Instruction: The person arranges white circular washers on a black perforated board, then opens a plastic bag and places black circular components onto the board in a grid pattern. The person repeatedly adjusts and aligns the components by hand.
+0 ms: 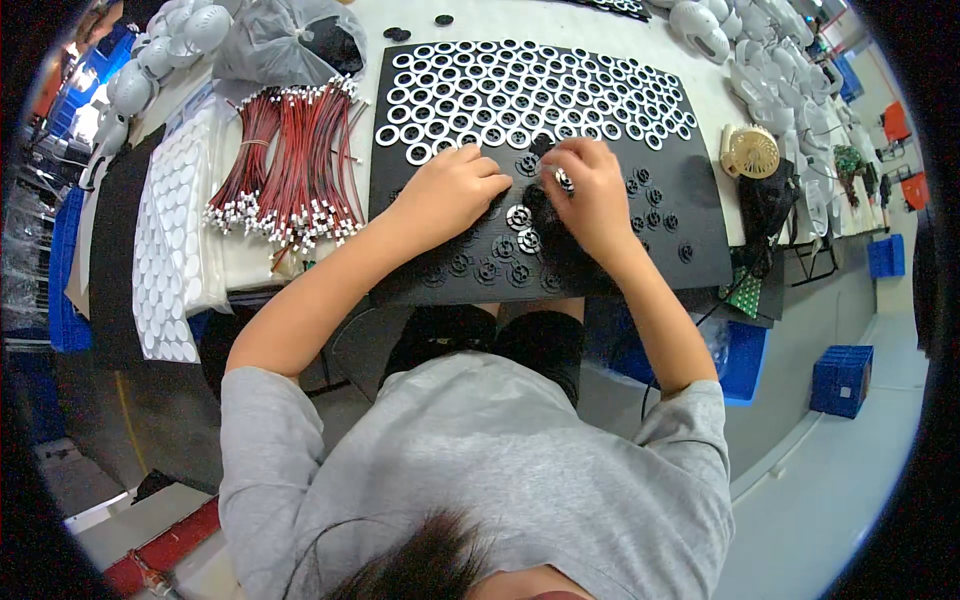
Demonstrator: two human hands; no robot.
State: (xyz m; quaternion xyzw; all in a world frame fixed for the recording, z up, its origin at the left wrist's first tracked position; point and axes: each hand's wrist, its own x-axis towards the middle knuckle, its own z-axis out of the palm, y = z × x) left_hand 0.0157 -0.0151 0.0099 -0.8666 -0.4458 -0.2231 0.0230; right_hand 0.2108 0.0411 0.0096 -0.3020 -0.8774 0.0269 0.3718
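Note:
My right hand [592, 195] pinches a small silver-and-black disc [563, 180] over the black mat [600, 275]. My left hand [452, 197] hovers at or rests on the mat to its left, fingers curled in; what they hold, if anything, is hidden. Between the hands lie two black discs with shiny silver faces, one a silver-faced disc [528, 241]. Several plain black spoked discs [488, 271] are scattered along the near part of the mat and right of my right hand. Beyond both hands, rows of white rings with black centres [490, 100] cover the mat's far half.
Left of the mat lie bundles of red-and-black wires [300, 160] with white connectors, a grey plastic bag [290, 45] and sheets of white round stickers [170, 240]. A beige handheld fan [750, 153] stands right. White plastic housings [700, 30] are piled at the far right; a blue crate [842, 381] sits on the floor.

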